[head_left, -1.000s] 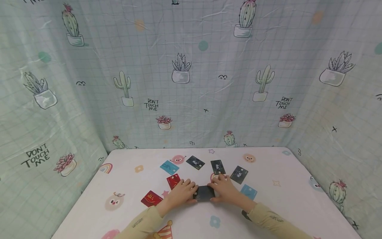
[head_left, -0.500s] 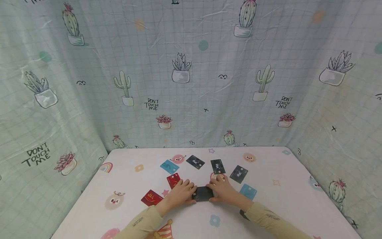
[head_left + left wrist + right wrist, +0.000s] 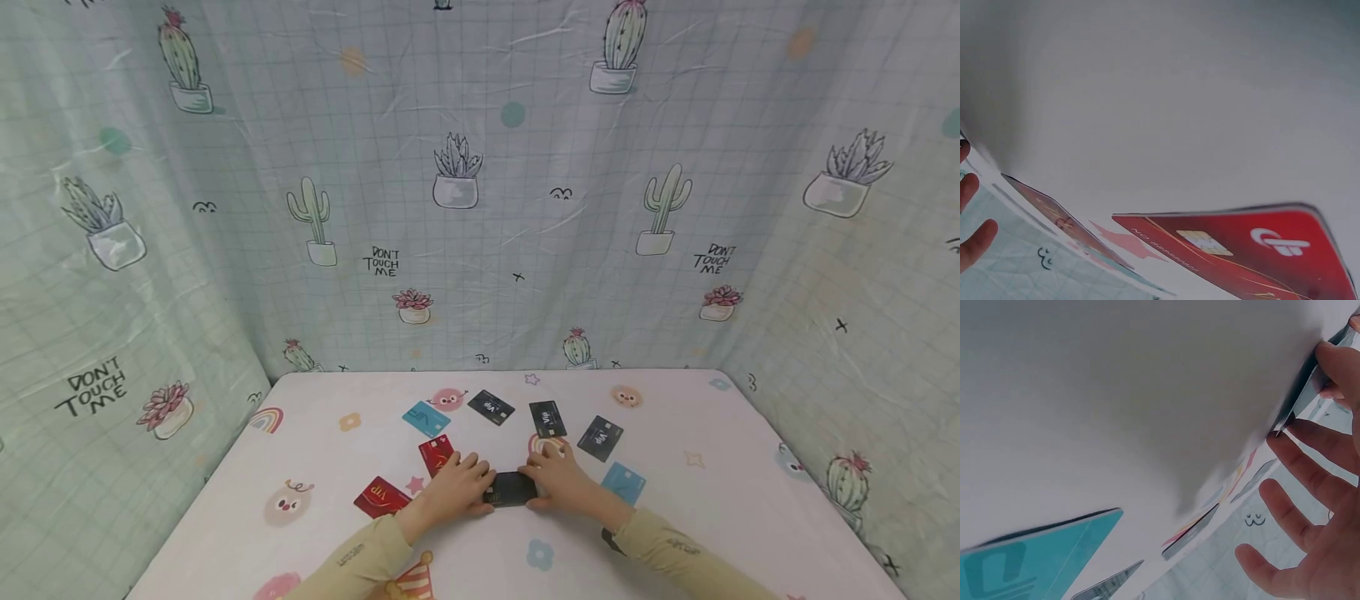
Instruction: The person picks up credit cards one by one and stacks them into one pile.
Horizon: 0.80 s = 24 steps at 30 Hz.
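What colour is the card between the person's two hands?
The card looks black or very dark grey; the head view shows it best.

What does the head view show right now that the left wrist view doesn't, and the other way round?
Only the head view: the right grip, both sleeves, and the blue card by the right forearm.

Only the left wrist view: legible detail on the nearer red card, namely its number line starting "NO" and its white emblem.

Both: that card, the farther red card, the left grip (just fingertips in the wrist view), the pink star print, tabletop and backdrop.
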Motion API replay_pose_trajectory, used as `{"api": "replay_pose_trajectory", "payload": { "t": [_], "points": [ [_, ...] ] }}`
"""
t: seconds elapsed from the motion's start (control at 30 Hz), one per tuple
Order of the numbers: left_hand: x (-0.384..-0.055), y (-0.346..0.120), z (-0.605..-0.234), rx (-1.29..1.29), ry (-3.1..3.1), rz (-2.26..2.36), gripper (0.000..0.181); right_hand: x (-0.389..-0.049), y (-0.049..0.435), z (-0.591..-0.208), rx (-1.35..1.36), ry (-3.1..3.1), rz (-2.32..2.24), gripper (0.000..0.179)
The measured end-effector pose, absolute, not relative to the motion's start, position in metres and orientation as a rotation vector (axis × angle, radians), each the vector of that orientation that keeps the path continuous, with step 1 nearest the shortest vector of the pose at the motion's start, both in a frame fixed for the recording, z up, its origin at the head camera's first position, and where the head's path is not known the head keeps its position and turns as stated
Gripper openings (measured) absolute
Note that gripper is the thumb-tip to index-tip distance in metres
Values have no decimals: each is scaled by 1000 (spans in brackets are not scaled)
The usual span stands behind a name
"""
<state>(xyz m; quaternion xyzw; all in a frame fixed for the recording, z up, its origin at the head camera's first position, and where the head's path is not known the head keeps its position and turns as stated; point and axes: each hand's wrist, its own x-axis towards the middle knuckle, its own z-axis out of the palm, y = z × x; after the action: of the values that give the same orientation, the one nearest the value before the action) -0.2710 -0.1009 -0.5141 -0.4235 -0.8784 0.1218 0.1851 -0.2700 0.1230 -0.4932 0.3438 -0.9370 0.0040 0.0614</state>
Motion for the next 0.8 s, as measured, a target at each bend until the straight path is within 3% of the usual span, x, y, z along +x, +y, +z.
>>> {"api": "replay_pose_trajectory", "payload": {
  "t": [0.8],
  "points": [
    [-270, -100, -509, -1168, -2532, 325, 51, -275, 127, -500, 1107, -2800, -32, 54]
  ]
}}
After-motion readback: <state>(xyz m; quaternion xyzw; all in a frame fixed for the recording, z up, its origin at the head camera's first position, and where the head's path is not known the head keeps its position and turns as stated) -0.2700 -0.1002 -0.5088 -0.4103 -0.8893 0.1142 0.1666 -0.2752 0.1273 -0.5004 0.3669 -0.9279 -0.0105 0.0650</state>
